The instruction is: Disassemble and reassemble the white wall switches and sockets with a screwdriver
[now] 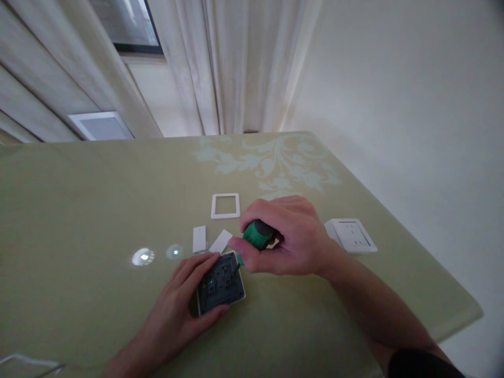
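My left hand (185, 299) grips a square wall switch body (222, 289), dark inside with a white edge, fingers along its far left side and thumb on its near edge. In my right hand (291, 236) is a screwdriver with a green and black handle (258, 234), fingers wrapped round it. Its shaft slants down to the upper right part of the switch body; whether the tip sits on a screw I cannot tell. Just beyond the switch lie two white rocker plates (199, 239), one straight and one tilted. Farther off lies a square white frame (226, 206).
A white wall socket (352, 235) lies right of my right hand. The table (98, 210) has a pale green cover with a leaf pattern at its far side. Its right edge runs beside a white wall (413, 131). Curtains (244, 63) hang behind. A thin cable (31, 360) lies at lower left.
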A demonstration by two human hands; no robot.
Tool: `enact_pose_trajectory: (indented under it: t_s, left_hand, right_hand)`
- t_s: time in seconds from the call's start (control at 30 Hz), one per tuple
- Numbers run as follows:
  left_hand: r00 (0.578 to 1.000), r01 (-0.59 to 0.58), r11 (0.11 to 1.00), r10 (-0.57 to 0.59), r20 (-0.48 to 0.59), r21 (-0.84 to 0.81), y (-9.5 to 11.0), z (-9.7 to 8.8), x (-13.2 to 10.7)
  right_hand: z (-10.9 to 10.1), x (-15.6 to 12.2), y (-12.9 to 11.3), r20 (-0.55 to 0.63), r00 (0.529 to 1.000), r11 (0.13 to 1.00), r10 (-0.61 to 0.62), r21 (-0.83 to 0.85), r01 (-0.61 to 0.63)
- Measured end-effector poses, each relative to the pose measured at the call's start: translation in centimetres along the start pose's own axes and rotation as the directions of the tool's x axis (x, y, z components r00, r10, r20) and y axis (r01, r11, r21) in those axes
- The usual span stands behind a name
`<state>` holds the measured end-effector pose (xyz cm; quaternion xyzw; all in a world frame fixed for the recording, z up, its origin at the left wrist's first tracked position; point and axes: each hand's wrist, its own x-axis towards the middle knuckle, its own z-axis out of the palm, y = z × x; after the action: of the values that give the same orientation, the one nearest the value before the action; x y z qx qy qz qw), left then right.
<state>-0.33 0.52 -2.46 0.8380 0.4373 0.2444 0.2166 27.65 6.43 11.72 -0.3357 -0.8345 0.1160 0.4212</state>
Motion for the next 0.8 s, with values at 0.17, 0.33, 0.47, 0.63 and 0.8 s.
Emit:
enact_pose_trajectory:
  t_s: [0.17, 0.33, 0.47, 0.63, 0.8]
  left_hand:
    - [1.000, -0.004, 1.000, 0.004, 0.014, 0.003, 0.06, 0.01, -0.13]
    - [1.000, -0.014, 1.000, 0.014, 0.017, 0.000, 0.20, -0.06, -0.13]
    - [1.000, -0.011, 1.000, 0.012, 0.008, -0.021, 0.47, -0.13, 0.07]
    - [1.000, -0.005, 0.999, 0.005, 0.021, -0.039, 0.56, -0.13, 0.19]
    - [0.999, -0.005, 0.999, 0.006, 0.041, -0.034, 0.33, -0.02, 0.14]
  right_hand:
    - [0.32, 0.09, 0.07, 0.031, 1.000, 1.000, 0.004, -0.007, -0.004]
    - [0.41, 0.07, 0.00, 0.035, 0.999, 1.000, -0.002, -0.029, 0.003]
    - [-0.05, 0.12, -0.31, -0.004, 1.000, 1.000, -0.001, -0.026, 0.001]
    - [-0.29, 0.16, -0.25, -0.028, 1.000, 0.999, -0.003, -0.041, 0.002]
    - [0.05, 0.02, 0.14, 0.015, 1.000, 0.996, 0.011, -0.085, -0.010]
